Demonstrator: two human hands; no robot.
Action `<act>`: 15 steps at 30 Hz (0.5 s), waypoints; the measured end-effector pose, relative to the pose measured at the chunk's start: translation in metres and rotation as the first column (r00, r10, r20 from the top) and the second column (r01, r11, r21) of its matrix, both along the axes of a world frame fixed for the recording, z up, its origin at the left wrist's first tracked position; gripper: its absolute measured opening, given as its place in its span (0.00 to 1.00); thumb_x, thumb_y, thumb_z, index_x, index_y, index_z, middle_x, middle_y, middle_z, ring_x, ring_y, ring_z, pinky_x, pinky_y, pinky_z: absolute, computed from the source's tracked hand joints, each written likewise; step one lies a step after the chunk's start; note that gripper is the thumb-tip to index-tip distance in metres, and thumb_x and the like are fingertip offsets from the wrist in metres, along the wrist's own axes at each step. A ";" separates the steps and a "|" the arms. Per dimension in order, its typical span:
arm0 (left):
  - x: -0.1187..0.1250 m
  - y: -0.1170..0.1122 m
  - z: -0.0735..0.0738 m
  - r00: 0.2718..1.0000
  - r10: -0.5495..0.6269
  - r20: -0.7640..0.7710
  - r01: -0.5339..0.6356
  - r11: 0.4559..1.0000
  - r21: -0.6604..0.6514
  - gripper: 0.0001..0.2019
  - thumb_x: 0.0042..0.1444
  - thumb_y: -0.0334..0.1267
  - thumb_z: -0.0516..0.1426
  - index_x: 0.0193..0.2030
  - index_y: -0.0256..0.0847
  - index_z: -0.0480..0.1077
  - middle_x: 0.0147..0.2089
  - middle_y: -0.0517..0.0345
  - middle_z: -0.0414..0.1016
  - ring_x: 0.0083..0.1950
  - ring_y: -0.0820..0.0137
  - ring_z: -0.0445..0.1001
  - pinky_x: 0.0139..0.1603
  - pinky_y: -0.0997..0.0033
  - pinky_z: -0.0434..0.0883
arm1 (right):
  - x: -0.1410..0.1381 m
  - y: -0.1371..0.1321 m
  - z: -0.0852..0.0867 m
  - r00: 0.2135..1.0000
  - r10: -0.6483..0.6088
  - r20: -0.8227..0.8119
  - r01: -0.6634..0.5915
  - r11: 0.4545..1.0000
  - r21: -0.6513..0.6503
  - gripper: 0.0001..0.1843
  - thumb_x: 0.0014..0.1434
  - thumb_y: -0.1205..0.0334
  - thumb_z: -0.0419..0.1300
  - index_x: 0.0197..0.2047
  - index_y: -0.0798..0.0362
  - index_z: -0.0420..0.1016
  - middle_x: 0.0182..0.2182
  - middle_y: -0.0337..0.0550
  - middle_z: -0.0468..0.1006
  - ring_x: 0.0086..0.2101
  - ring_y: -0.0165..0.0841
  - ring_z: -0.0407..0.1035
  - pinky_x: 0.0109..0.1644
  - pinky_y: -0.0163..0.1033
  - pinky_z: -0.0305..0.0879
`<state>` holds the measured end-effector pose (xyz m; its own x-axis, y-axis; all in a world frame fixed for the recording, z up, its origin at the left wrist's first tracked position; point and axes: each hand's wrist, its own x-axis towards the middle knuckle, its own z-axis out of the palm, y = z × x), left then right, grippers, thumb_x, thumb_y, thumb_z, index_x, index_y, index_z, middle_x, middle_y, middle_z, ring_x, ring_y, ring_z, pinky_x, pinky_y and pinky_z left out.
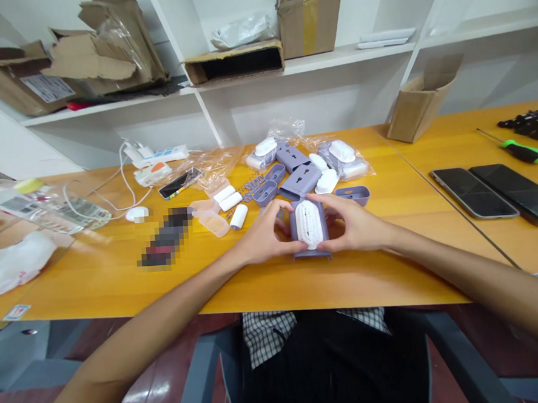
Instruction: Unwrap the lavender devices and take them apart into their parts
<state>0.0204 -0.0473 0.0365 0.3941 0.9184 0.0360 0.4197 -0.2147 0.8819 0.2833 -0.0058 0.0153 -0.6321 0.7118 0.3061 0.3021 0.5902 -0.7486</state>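
My left hand [262, 235] and my right hand [356, 223] grip a purple-grey plastic housing [313, 255] from both sides, just above the table's front half. A white oval piece [309, 225] with a narrow slot faces up in its end, and both thumbs and index fingers press around its edge. Right behind lie similar housings [302, 180] with keyhole-shaped holes. Shallow purple-grey oval cups [265, 193] sit beside them, one of them [360, 195] behind my right hand. White oval caps [327, 181], metal springs [252, 185] and white cylinders [239, 217] are scattered around.
Bagged finished-looking units [346, 160] lie at the back. Pinkish translucent cups [214, 223], a phone [180, 184] and a power strip [163, 156] with cables are at left. Two phones [473, 193], a screwdriver [521, 151] and a cardboard box [420, 104] stand or lie at right.
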 end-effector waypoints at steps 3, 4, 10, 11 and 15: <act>-0.001 0.000 0.006 0.987 -0.036 -0.154 0.068 0.975 0.210 0.36 0.48 0.51 0.75 0.59 0.48 0.65 0.62 0.47 0.72 0.59 0.51 0.77 0.59 0.44 0.77 | 0.003 0.001 0.005 0.996 0.022 0.086 -0.025 0.999 0.036 0.56 0.50 0.49 0.78 0.78 0.45 0.60 0.70 0.55 0.72 0.65 0.57 0.70 0.69 0.66 0.67; -0.001 0.000 0.007 0.981 -0.056 -0.184 0.103 0.961 0.255 0.36 0.49 0.51 0.74 0.61 0.48 0.65 0.64 0.46 0.72 0.64 0.49 0.74 0.64 0.41 0.74 | 0.004 0.001 0.006 0.993 0.036 0.115 -0.042 0.998 0.047 0.56 0.51 0.48 0.77 0.78 0.45 0.60 0.70 0.55 0.72 0.64 0.57 0.71 0.68 0.66 0.68; -0.005 0.005 0.002 0.967 -0.156 -0.201 0.208 0.939 0.274 0.43 0.52 0.53 0.73 0.70 0.50 0.60 0.71 0.44 0.68 0.69 0.49 0.73 0.69 0.41 0.72 | 0.005 -0.002 0.002 0.977 -0.034 0.210 0.008 0.993 0.121 0.65 0.52 0.41 0.75 0.83 0.46 0.46 0.75 0.61 0.63 0.69 0.62 0.64 0.69 0.70 0.64; -0.005 0.005 0.001 0.969 -0.158 -0.190 0.207 0.941 0.269 0.43 0.52 0.53 0.73 0.71 0.50 0.60 0.72 0.43 0.68 0.69 0.49 0.73 0.69 0.41 0.72 | 0.005 -0.002 0.001 0.978 -0.041 0.207 0.015 0.992 0.125 0.67 0.52 0.41 0.75 0.83 0.46 0.43 0.75 0.61 0.62 0.69 0.62 0.64 0.69 0.69 0.65; -0.006 0.004 0.000 0.971 -0.139 -0.192 0.192 0.937 0.291 0.43 0.52 0.51 0.73 0.70 0.50 0.60 0.71 0.43 0.70 0.68 0.48 0.75 0.69 0.39 0.73 | 0.004 -0.007 0.003 0.975 -0.041 0.217 0.014 0.992 0.126 0.68 0.53 0.43 0.75 0.84 0.42 0.37 0.71 0.57 0.70 0.62 0.59 0.73 0.64 0.68 0.71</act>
<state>0.0143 -0.0433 0.0361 0.5638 0.7946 0.2253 0.4900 -0.5414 0.6832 0.2877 -0.0128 0.0188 -0.6740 0.6957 0.2484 0.4681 0.6623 -0.5850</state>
